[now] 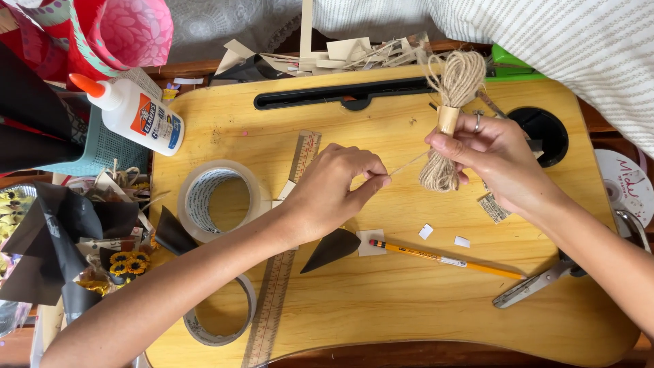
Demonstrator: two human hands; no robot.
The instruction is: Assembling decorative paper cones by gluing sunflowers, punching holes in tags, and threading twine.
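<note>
Gripping a bundle of tan jute twine on a cardboard tube [446,129] above the yellow wooden lap desk [381,293], the right hand [494,160] clamps it; left hand [337,187] fingers pinch its loose strand [409,164].

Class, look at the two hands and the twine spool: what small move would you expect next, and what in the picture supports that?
Probably the left hand draws its pinched strand further from the twine spool, which the right hand holds upright above the wooden lap desk. Only a short length is out.
</note>
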